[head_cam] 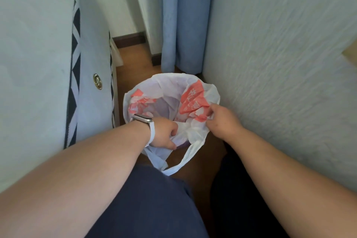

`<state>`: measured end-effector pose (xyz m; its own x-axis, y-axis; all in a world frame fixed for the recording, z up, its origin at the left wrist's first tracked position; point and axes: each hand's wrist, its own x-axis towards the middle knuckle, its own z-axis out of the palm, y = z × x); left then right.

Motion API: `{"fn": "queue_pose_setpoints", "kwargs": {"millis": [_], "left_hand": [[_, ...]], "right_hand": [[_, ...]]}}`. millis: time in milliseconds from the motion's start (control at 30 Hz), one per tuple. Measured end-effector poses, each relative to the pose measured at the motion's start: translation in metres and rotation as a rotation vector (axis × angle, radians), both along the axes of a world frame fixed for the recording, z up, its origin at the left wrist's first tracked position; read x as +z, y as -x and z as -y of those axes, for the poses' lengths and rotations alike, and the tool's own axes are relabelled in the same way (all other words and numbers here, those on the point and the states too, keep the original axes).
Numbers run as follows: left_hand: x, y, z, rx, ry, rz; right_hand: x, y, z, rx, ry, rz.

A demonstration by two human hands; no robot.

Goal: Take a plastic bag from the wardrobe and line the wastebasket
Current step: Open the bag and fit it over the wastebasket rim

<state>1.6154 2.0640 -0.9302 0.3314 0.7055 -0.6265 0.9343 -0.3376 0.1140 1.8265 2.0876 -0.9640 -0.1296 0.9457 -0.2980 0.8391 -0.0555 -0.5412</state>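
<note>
**Item:** plastic bag [170,87], white film with red print.

**Location:** it is sitting inside the wastebasket [183,145]. The wastebasket is standing on the wooden floor [133,58], between the mattress [38,63] on the left and the wall [280,63] on the right, just in front of the blue curtain [181,25]. Only a purplish sliver of the wastebasket is showing at its near rim. The bag is covering the rest.

**Progress:**
- **Done:** the bag is out of the wardrobe and is lying opened down into the wastebasket. Its mouth is draping over the far rim and the left rim.
- **Left to do:** along the near and near-right rim the film is bunching and does not appear to be turned over the edge yet. One handle loop [185,162] is hanging loose down the near side, toward the person's lap.
- **Judgement:** the task is looking close to finished. Spreading and folding down the near edge seems to be what is left.

**Left hand** [164,134]: wearing a white-strapped watch [144,119], it is gripping the bag's edge at the near-left rim. The fingers are curling into the film.

**Right hand** [222,120]: it is pinching a crumpled, red-printed fold of the bag at the near-right rim. The fingertips are closing tight on the film and holding nothing else.
</note>
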Motion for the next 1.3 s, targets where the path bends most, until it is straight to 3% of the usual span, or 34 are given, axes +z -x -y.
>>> {"fn": "queue_pose_setpoints", "kwargs": {"millis": [100,433,767,900,1167,1300], "left_hand": [[0.005,0.0,-0.008,-0.069,-0.069,-0.02],[-0.012,0.022,-0.034,-0.006,-0.393,-0.025],[-0.02,0.024,-0.036,0.072,-0.401,-0.035],[-0.018,0.019,-0.036,0.123,-0.363,0.052],[-0.02,-0.017,-0.046,0.201,-0.488,0.332],[-0.029,-0.028,-0.051,0.177,-0.422,0.382]], "right_hand": [[-0.004,-0.002,-0.006,-0.011,-0.006,0.038],[-0.038,-0.003,-0.04,-0.111,-0.012,0.019],[-0.058,-0.003,-0.054,-0.172,0.071,-0.083],[-0.047,0.001,-0.057,-0.213,0.021,-0.112],[-0.021,0.017,-0.06,-0.269,-0.309,-0.17],[-0.033,0.031,-0.06,-0.243,-0.251,-0.259]]}}
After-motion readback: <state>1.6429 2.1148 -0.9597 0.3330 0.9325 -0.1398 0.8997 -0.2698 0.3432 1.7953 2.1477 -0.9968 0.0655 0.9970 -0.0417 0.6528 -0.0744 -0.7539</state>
